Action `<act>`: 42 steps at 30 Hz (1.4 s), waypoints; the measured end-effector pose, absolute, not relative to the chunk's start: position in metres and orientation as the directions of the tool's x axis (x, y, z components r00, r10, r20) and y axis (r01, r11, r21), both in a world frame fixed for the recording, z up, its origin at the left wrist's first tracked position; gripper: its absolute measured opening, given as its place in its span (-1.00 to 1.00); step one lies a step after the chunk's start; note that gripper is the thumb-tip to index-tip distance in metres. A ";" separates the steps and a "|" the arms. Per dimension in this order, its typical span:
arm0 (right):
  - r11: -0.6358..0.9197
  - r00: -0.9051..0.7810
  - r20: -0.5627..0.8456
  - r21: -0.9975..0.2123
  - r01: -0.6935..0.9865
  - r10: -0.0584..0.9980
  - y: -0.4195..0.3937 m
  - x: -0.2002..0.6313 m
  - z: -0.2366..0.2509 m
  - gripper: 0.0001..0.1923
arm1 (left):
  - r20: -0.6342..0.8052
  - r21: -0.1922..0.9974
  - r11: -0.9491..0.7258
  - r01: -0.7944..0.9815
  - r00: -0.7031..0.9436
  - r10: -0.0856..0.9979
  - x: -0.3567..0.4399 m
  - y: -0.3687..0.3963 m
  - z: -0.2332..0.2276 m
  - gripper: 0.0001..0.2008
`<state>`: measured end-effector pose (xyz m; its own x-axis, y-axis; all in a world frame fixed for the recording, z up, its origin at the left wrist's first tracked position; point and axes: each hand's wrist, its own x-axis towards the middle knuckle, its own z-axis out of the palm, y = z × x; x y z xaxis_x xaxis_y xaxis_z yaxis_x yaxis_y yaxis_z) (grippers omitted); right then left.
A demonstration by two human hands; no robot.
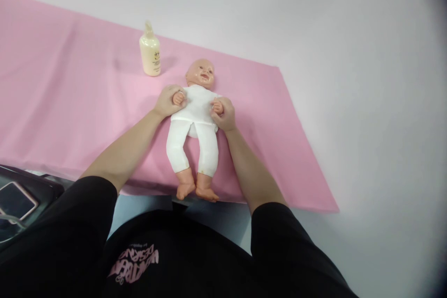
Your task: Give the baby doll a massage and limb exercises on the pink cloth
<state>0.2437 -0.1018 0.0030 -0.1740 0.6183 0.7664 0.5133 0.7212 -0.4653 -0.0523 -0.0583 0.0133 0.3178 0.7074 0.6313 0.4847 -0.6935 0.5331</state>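
We hold the baby doll (194, 121) by both of its arms as it lies on its back, dressed in a white top and white leggings, bare feet pointing toward us and reaching the near edge of the pink sheet (70, 102). Our left hand (168, 101) is wrapped around the doll's arm on that side, fingers curled shut so that only the doll's small fist shows above them; our right hand (225, 114) grips the other arm the same way, fingers clenched around it just beside the doll's waist. The doll's head lies at the far end, face up. Beyond the doll's head and to its left stands a cream lotion bottle (150, 52), upright on the sheet and well apart from the doll. The sheet is smooth with a few soft creases and spreads wide to the doll's left; to the doll's right it ends in a slanted edge, past which lies a plain white surface (366, 102). Nearer to us than the doll's feet, far off to the left, a phone (16, 199) rests on a dark tray (45, 191).
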 end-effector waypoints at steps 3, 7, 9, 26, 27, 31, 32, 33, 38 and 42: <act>0.700 -0.161 0.749 -0.490 0.520 0.643 -0.103 0.243 0.005 -0.75 | 0.629 0.547 -0.685 0.481 0.304 0.715 -0.052 -0.059 0.015 -0.72; 0.668 -0.153 0.710 -0.535 0.518 0.688 -0.105 0.242 0.007 -0.73 | 0.616 0.566 -0.657 0.498 0.274 0.739 -0.052 -0.061 0.015 -0.74; 0.669 -0.150 0.713 -0.534 0.518 0.685 -0.105 0.242 0.007 -0.73 | 0.619 0.579 -0.649 0.493 0.253 0.744 -0.052 -0.060 0.015 -0.73; 0.692 -0.151 0.746 -0.495 0.525 0.648 -0.104 0.240 0.006 -0.75 | 0.606 0.572 -0.655 0.494 0.284 0.743 -0.051 -0.059 0.014 -0.75; 0.693 -0.151 0.746 -0.497 0.522 0.649 -0.104 0.241 0.006 -0.75 | 0.608 0.567 -0.658 0.495 0.288 0.740 -0.051 -0.059 0.015 -0.74; 0.689 -0.156 0.736 -0.506 0.519 0.658 -0.103 0.242 0.005 -0.75 | 0.610 0.557 -0.657 0.507 0.287 0.739 -0.051 -0.059 0.015 -0.71; 0.690 -0.160 0.736 -0.504 0.519 0.658 -0.103 0.242 0.005 -0.75 | 0.612 0.556 -0.659 0.507 0.287 0.737 -0.051 -0.059 0.015 -0.71; 0.693 -0.162 0.739 -0.500 0.518 0.654 -0.104 0.243 0.005 -0.76 | 0.614 0.555 -0.661 0.505 0.289 0.735 -0.051 -0.059 0.015 -0.71; 0.716 -0.165 0.762 -0.478 0.508 0.626 -0.103 0.242 0.004 -0.78 | 0.619 0.561 -0.668 0.489 0.289 0.730 -0.051 -0.060 0.016 -0.73; 0.709 -0.168 0.748 -0.497 0.501 0.642 -0.103 0.243 0.003 -0.78 | 0.615 0.569 -0.668 0.480 0.291 0.733 -0.051 -0.060 0.017 -0.75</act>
<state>0.2428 -0.1029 0.0034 -0.1676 0.6421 0.7481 0.5006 0.7091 -0.4965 -0.0511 -0.0602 0.0166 0.2910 0.7330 0.6149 0.4797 -0.6679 0.5691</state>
